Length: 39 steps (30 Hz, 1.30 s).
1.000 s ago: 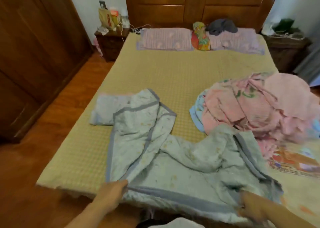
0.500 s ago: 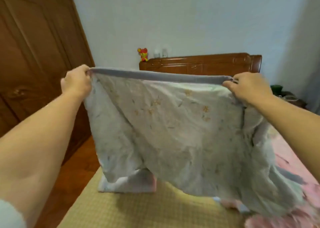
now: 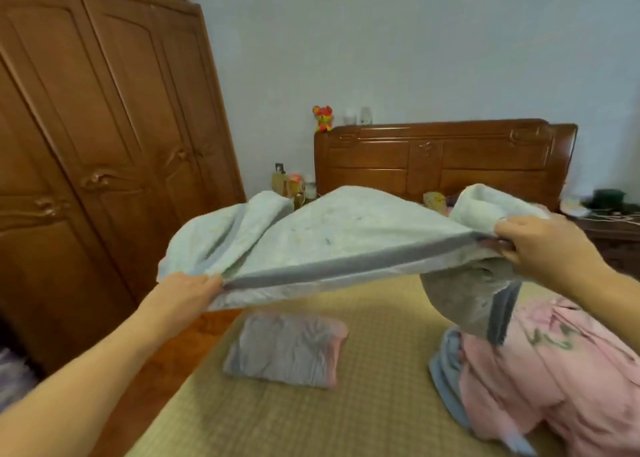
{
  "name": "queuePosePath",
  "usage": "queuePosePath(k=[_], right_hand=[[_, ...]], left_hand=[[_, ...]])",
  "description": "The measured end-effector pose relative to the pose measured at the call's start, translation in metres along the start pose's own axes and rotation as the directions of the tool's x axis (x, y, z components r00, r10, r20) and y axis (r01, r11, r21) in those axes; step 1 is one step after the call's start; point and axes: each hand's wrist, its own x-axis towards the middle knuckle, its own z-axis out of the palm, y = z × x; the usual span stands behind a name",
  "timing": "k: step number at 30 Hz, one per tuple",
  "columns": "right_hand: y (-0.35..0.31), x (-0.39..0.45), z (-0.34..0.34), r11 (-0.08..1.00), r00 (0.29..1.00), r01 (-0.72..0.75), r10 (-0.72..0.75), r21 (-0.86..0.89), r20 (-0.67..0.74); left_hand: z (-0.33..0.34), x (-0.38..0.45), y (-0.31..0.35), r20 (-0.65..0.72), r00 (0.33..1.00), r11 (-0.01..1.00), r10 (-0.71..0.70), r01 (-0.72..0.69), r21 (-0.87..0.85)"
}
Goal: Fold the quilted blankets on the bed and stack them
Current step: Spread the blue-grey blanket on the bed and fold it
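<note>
Person stands at the foot of the bed (image 3: 363,418), both arms out; left hand (image 3: 183,293) pinches one end of the grey-bordered edge of a pale blue quilt (image 3: 332,234), fingers curled round the cloth; right hand (image 3: 543,245) grips the other end of that edge, fingers and thumb clamped on the border, held higher than the left; quilt is up in the air above the mattress, edge stretched taut between the hands and slanting up to the right; the rest of it billows away toward the headboard (image 3: 446,158), with a bunch hanging down under the right hand and touching the pink blanket (image 3: 554,380); pink blanket lies crumpled on the right side of the bed, a blue lining showing at its left edge; a folded blanket (image 3: 287,349), grey-blue with pink trim, sits on the left side of the bed near the edge, below the raised quilt and apart from the pink heap; wooden wardrobe (image 3: 104,144) on the left wall; small red toy (image 3: 323,118) on top of the headboard's left corner; cluttered bedside table (image 3: 609,221) at far right, items on it too small to tell.
</note>
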Motion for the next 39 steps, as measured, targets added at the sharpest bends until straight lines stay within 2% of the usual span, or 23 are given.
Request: queuePosePath(k=[4,6,8,11,13,14,16,18,19,21,23,24,26,27,28,29,30,31,33,34,35,36,39], right_hand=[[-0.027,-0.141,0.053,0.989,0.952,-0.038,-0.008,0.144,0.306],[-0.053,-0.209,0.063,0.970,0.855,-0.101,-0.028,0.220,0.518],[-0.083,-0.267,0.070,0.956,0.734,-0.186,-0.020,0.228,0.679],[-0.120,-0.340,0.085,0.964,0.424,-0.249,0.018,0.097,0.905],[-0.148,-0.356,0.084,0.983,0.317,-0.181,0.019,0.041,0.948],[-0.155,-0.365,0.086,0.992,0.248,-0.109,-0.033,0.062,0.968],[-0.165,-0.365,0.081,0.987,0.033,-0.139,-0.079,0.083,0.996],[-0.159,-0.352,0.078,0.993,-0.114,-0.113,0.025,-0.038,0.993],[-0.146,-0.345,0.077,0.993,-0.168,-0.043,0.098,-0.107,0.981],[-0.111,-0.320,0.080,0.964,-0.134,0.069,0.264,-0.257,0.955],[-0.085,-0.260,0.079,0.879,0.170,0.082,0.452,-0.470,0.875],[-0.086,-0.232,0.083,0.845,0.345,-0.049,0.514,-0.532,0.785],[-0.126,-0.169,0.098,0.894,0.718,-0.258,0.431,-0.366,0.546],[-0.159,-0.143,0.111,0.937,0.836,-0.257,0.338,-0.235,0.433],[-0.197,-0.116,0.121,0.977,0.893,-0.191,0.211,-0.090,0.398],[-0.238,-0.098,0.130,0.988,0.898,-0.138,0.095,0.070,0.429],[-0.279,-0.093,0.142,0.967,0.848,-0.130,-0.006,0.218,0.530],[-0.321,-0.097,0.152,0.926,0.737,-0.177,-0.100,0.334,0.668],[-0.397,-0.121,0.166,0.846,0.398,-0.352,-0.252,0.400,0.882],[-0.427,-0.137,0.172,0.825,0.274,-0.406,-0.301,0.393,0.913],[-0.451,-0.153,0.177,0.809,0.210,-0.450,-0.316,0.378,0.925],[-0.469,-0.167,0.179,0.789,0.219,-0.504,-0.276,0.351,0.936],[-0.481,-0.190,0.184,0.764,0.353,-0.609,0.020,0.214,0.935]], left_hand=[[0.074,-0.080,0.068,0.184,0.978,0.975,-0.098,0.131,-0.180],[0.098,-0.108,0.116,0.376,0.918,0.960,-0.127,0.209,-0.188],[0.118,-0.138,0.163,0.578,0.816,0.953,-0.020,0.190,-0.236],[0.141,-0.186,0.214,0.709,0.672,0.941,0.215,0.051,-0.334],[0.161,-0.214,0.230,0.744,0.620,0.933,0.248,0.055,-0.357],[0.168,-0.222,0.235,0.757,0.606,0.933,0.246,0.064,-0.354],[0.179,-0.228,0.241,0.770,0.586,0.935,0.253,0.055,-0.349],[0.183,-0.222,0.242,0.792,0.564,0.938,0.232,0.085,-0.335],[0.183,-0.218,0.241,0.770,0.597,0.934,0.226,0.091,-0.345],[0.182,-0.209,0.236,0.732,0.643,0.928,0.225,0.088,-0.363],[0.196,-0.210,0.231,0.686,0.690,0.908,0.233,0.099,-0.407],[0.201,-0.210,0.229,0.664,0.712,0.905,0.228,0.097,-0.415],[0.205,-0.208,0.225,0.585,0.768,0.873,0.260,0.071,-0.482],[0.204,-0.204,0.224,0.534,0.795,0.851,0.288,0.043,-0.523],[0.201,-0.201,0.223,0.480,0.821,0.837,0.308,0.005,-0.547],[0.199,-0.200,0.221,0.416,0.851,0.820,0.319,-0.028,-0.571],[0.198,-0.199,0.220,0.364,0.873,0.793,0.324,-0.040,-0.608],[0.196,-0.198,0.217,0.324,0.892,0.763,0.314,-0.034,-0.645],[0.191,-0.197,0.212,0.255,0.929,0.706,0.268,-0.009,-0.708],[0.188,-0.195,0.209,0.218,0.946,0.673,0.239,0.000,-0.739],[0.186,-0.193,0.207,0.190,0.958,0.639,0.213,0.010,-0.769],[0.183,-0.192,0.206,0.165,0.968,0.610,0.191,0.015,-0.792],[0.180,-0.191,0.208,0.207,0.968,0.548,0.140,0.098,-0.831]])
